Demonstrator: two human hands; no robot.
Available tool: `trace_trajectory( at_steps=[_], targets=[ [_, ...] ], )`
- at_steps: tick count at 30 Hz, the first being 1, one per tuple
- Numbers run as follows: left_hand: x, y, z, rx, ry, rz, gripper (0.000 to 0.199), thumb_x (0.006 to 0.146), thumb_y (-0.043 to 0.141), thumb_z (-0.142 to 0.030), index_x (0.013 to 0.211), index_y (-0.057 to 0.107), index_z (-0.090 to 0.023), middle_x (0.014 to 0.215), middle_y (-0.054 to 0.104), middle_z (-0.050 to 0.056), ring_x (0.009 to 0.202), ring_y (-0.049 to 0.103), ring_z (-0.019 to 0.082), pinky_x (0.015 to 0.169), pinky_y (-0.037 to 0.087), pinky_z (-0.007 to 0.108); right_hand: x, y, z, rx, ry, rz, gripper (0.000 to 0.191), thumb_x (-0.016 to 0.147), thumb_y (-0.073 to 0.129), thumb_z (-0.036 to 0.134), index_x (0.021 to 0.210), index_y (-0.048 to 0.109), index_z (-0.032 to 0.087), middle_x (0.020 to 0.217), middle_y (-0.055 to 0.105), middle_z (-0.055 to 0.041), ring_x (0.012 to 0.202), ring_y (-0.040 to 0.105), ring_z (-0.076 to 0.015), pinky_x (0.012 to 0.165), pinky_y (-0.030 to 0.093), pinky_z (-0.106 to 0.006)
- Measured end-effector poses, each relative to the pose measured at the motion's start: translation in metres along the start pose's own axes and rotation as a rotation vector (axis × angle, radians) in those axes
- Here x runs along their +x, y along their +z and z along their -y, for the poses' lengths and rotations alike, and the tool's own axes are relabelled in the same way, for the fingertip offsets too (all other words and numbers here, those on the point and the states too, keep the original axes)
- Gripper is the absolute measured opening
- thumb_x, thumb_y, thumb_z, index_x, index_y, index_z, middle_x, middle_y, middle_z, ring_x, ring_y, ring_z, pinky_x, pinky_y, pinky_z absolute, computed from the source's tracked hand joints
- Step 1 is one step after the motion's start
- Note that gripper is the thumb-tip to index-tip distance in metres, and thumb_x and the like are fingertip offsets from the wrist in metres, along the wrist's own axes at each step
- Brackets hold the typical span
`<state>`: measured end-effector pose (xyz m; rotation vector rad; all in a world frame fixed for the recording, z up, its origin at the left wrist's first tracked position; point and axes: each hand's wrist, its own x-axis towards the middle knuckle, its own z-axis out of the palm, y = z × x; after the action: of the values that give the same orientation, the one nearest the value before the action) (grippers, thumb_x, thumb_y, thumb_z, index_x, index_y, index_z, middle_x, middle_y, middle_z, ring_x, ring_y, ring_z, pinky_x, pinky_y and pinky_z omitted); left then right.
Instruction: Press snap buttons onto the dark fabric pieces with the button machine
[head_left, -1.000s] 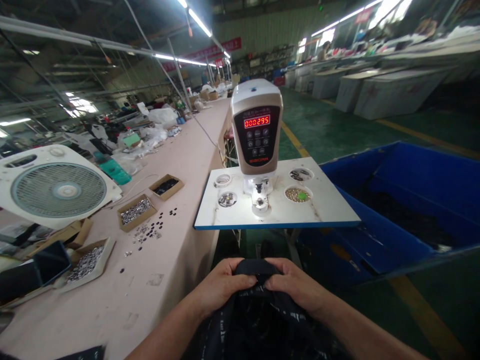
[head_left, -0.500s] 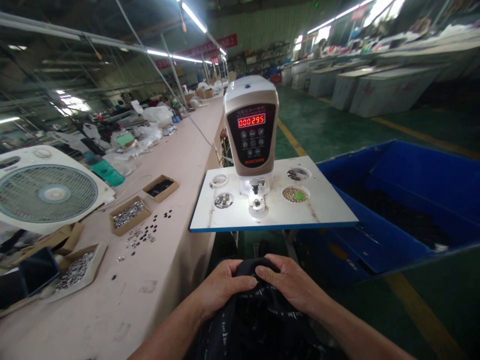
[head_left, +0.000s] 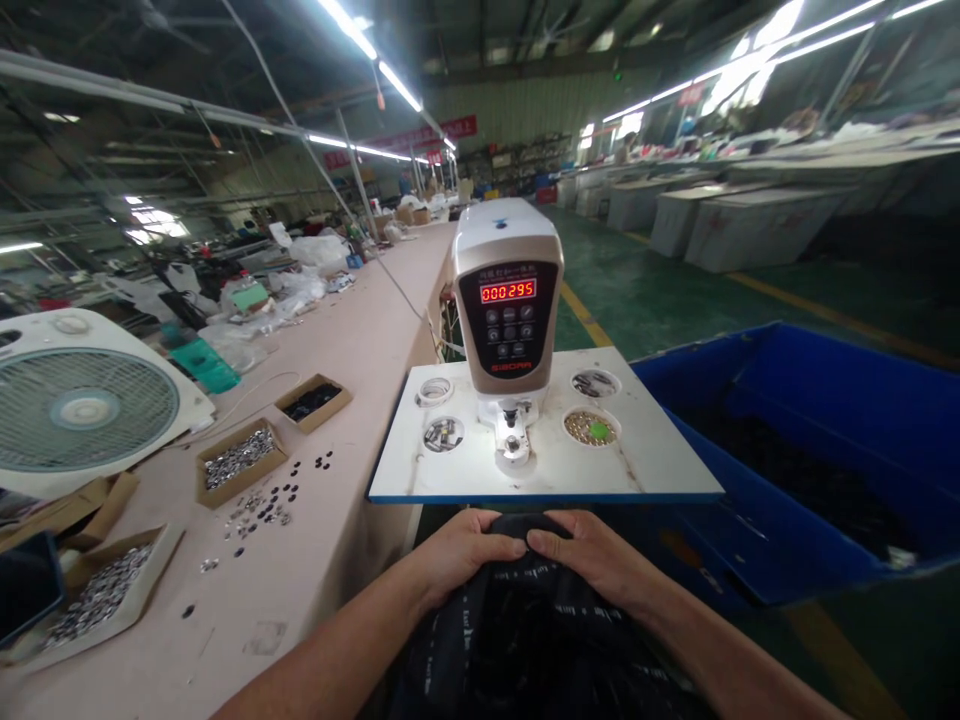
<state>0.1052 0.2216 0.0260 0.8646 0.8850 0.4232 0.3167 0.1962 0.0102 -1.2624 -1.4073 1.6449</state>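
Note:
A black garment [head_left: 517,610] with rows of small white lettering hangs over my lap. Its folded upper edge is gripped by my left hand [head_left: 469,548] on one side and my right hand [head_left: 589,550] on the other. Both thumbs lie on top, their tips almost meeting, while the other fingers are hidden under the cloth. Just ahead of my hands is the front edge of a white work plate [head_left: 450,478]. A button-fastening machine [head_left: 510,300] rises from it, its red display reading 000295. The lit lower die [head_left: 513,448] is bare, with no cloth on it.
Round wells in the plate hold small metal parts, including gold-coloured pieces [head_left: 589,430] with a green item. To the left, a long table [head_left: 337,520] carries boxes of silver fasteners [head_left: 240,460], loose dark buttons and a fan [head_left: 86,405]. A blue bin [head_left: 787,540] stands at the right.
My view has tilted up, so the machine and plate appear lower. My hands have come closer to the plate's front edge and drawn the garment's edge straighter, still gripping it.

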Motion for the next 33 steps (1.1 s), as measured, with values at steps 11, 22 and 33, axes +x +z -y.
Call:
trace_trajectory(
  at_steps=[11, 22, 33],
  targets=[
    [0.092, -0.028, -0.058, 0.237, 0.119, -0.116, 0.042, 0.059, 0.08, -0.037, 0.089, 0.072, -0.01, 0.076, 0.072, 0.004, 0.064, 0.06, 0.015, 0.068, 0.045, 0.027, 0.097, -0.054, 0.014, -0.462, -0.088, -0.311, 0.04, 0.081, 0.061, 0.054, 0.077, 0.071, 0.015, 0.067, 0.068, -0.0014, 0.067, 0.061, -0.0198, 0.058, 0.039, -0.026],
    [0.119, -0.037, -0.073, 0.383, 0.21, -0.24, 0.017, 0.066, 0.071, -0.03, 0.072, 0.067, -0.014, 0.063, 0.063, -0.001, 0.059, 0.052, 0.013, 0.06, 0.037, 0.026, 0.123, -0.064, 0.033, -0.569, -0.07, -0.401, 0.036, 0.079, 0.06, 0.05, 0.076, 0.073, 0.017, 0.072, 0.071, -0.0034, 0.076, 0.066, -0.0238, 0.061, 0.04, -0.028],
    [0.128, -0.041, -0.076, 0.405, 0.182, -0.335, 0.014, 0.067, 0.069, -0.025, 0.074, 0.069, -0.014, 0.063, 0.064, 0.001, 0.06, 0.055, 0.016, 0.06, 0.041, 0.027, 0.131, -0.065, 0.029, -0.566, -0.024, -0.427, 0.037, 0.078, 0.06, 0.05, 0.079, 0.075, 0.015, 0.073, 0.073, -0.004, 0.077, 0.067, -0.0244, 0.062, 0.041, -0.028]
  ],
)
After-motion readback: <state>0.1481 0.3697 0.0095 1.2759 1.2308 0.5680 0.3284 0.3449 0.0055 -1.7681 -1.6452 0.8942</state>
